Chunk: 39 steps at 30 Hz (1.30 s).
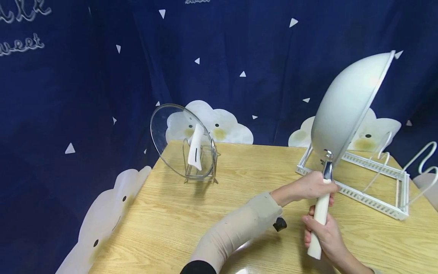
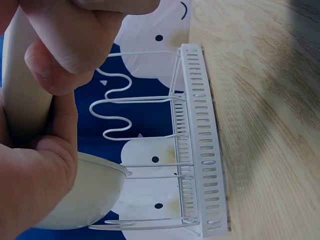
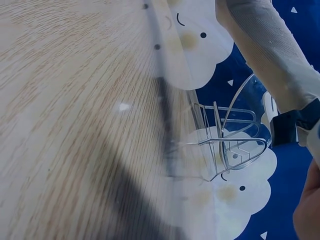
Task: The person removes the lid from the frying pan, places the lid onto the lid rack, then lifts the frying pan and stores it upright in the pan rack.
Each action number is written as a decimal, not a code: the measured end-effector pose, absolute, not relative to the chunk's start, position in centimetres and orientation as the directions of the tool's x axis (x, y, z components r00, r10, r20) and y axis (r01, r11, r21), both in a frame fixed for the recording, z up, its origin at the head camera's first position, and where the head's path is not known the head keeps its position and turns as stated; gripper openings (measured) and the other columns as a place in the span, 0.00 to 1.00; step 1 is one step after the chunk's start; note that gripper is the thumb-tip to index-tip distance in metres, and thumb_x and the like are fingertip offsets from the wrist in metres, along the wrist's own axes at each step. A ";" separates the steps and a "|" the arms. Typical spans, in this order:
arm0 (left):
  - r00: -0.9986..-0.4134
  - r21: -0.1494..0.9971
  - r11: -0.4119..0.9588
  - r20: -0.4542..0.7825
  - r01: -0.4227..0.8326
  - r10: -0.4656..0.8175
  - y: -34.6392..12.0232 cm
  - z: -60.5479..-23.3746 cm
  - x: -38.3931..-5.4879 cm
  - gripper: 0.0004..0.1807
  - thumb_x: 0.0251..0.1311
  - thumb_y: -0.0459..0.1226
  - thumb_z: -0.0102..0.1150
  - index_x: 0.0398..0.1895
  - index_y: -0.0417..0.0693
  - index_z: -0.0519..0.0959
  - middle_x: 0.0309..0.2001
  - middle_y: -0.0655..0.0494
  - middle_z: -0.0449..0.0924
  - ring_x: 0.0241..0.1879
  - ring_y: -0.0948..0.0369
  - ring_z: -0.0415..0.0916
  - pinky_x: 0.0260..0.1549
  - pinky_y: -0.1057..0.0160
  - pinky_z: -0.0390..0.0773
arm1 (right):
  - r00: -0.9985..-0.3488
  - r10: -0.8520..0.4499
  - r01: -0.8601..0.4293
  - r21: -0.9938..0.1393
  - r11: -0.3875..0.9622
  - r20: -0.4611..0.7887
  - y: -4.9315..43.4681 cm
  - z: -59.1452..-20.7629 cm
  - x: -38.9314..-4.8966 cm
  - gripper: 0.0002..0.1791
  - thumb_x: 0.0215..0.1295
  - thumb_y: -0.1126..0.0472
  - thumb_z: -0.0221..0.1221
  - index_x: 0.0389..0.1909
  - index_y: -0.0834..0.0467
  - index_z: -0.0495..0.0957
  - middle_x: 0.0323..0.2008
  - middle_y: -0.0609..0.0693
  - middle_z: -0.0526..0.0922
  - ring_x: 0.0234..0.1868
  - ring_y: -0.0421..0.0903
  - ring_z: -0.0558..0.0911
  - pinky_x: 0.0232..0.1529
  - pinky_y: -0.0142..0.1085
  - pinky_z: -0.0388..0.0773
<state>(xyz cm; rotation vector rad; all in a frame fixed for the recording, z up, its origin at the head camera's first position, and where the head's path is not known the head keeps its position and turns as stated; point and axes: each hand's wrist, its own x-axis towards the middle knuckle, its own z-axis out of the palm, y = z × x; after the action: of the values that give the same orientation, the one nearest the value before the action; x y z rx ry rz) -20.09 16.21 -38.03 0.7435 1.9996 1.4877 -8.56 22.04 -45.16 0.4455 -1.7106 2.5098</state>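
Both hands hold a white wok (image 1: 347,102) up by its long cream handle (image 1: 321,209), its bowl turned on edge. My left hand (image 1: 313,185) grips the handle just below the metal collar. Lower down, near the handle's end, my right hand (image 1: 326,234) wraps round it. Behind the wok stands a white wire rack (image 1: 371,201) with wavy upright dividers, partly hidden by the bowl. In the left wrist view, the wok's bowl (image 2: 95,195) overlaps the dividers of the rack (image 2: 205,145). Only part of my right hand (image 3: 307,215) shows at the right wrist view's edge.
On the table's back left, a glass lid (image 1: 167,152) with a white handle (image 1: 196,148) leans in a small metal stand (image 1: 213,163). A small black object (image 1: 280,224) lies beside the left sleeve. A dark blue curtain (image 1: 219,45) hangs behind the wooden table (image 1: 164,220).
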 end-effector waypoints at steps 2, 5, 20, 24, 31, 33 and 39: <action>-0.707 0.965 0.238 -0.093 0.109 0.701 16.4 -38.1 -20.1 0.13 0.60 0.34 0.57 0.20 0.36 0.76 0.14 0.53 0.77 0.15 0.61 0.76 0.24 0.72 0.75 | -0.952 -0.113 -0.219 -0.894 -0.392 0.283 22.2 -45.3 -8.6 0.12 0.66 0.79 0.42 0.39 0.58 0.63 0.18 0.44 0.74 0.14 0.37 0.76 0.10 0.32 0.74; -0.712 0.966 0.239 -0.098 0.100 0.695 16.6 -38.3 -20.2 0.12 0.60 0.34 0.57 0.24 0.32 0.76 0.14 0.53 0.77 0.15 0.61 0.76 0.24 0.71 0.75 | -0.949 -0.126 -0.215 -0.887 -0.409 0.288 22.3 -45.4 -8.7 0.13 0.67 0.79 0.41 0.39 0.57 0.64 0.19 0.43 0.73 0.15 0.37 0.76 0.11 0.31 0.74; -0.749 0.967 0.248 -0.124 0.055 0.651 17.8 -39.6 -20.4 0.14 0.62 0.38 0.56 0.26 0.33 0.75 0.14 0.53 0.76 0.14 0.60 0.76 0.21 0.70 0.75 | -0.965 -0.127 -0.152 -0.888 -0.435 0.228 22.8 -45.8 -8.8 0.12 0.70 0.75 0.40 0.38 0.54 0.64 0.21 0.42 0.72 0.16 0.36 0.75 0.15 0.27 0.75; -0.754 0.971 0.237 -0.128 0.037 0.644 18.0 -40.2 -20.4 0.13 0.61 0.37 0.56 0.21 0.37 0.74 0.14 0.53 0.76 0.14 0.61 0.75 0.21 0.70 0.75 | -0.971 -0.130 -0.126 -0.895 -0.429 0.199 22.9 -46.0 -8.8 0.11 0.70 0.74 0.40 0.38 0.53 0.64 0.20 0.42 0.73 0.17 0.36 0.75 0.15 0.26 0.75; -0.766 0.966 0.258 -0.150 0.021 0.625 18.1 -40.7 -20.7 0.14 0.60 0.38 0.57 0.20 0.38 0.74 0.13 0.53 0.76 0.13 0.61 0.75 0.19 0.69 0.75 | -0.982 -0.112 -0.093 -0.911 -0.402 0.150 22.9 -46.2 -9.0 0.10 0.71 0.72 0.41 0.37 0.53 0.64 0.19 0.42 0.72 0.16 0.35 0.75 0.15 0.27 0.74; -0.763 0.966 0.258 -0.155 0.017 0.628 18.1 -40.7 -20.9 0.14 0.61 0.38 0.57 0.21 0.37 0.74 0.13 0.53 0.76 0.13 0.60 0.76 0.20 0.69 0.75 | -0.984 -0.109 -0.089 -0.916 -0.392 0.142 22.9 -46.2 -9.0 0.10 0.71 0.72 0.41 0.37 0.52 0.64 0.19 0.42 0.72 0.16 0.36 0.74 0.15 0.27 0.75; -0.749 0.970 0.242 -0.165 -0.006 0.641 18.0 -40.7 -20.9 0.14 0.60 0.38 0.57 0.23 0.35 0.75 0.15 0.52 0.77 0.14 0.60 0.76 0.20 0.69 0.76 | -0.988 -0.092 -0.082 -0.926 -0.369 0.124 22.8 -46.1 -9.0 0.10 0.71 0.72 0.42 0.36 0.52 0.64 0.19 0.42 0.71 0.16 0.35 0.74 0.15 0.27 0.74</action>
<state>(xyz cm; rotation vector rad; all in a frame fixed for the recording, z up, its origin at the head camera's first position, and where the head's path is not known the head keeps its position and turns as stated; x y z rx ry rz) -20.93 17.96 -40.71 0.5778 1.9738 1.5453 -9.02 22.82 -46.06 0.2427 -1.7685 2.5926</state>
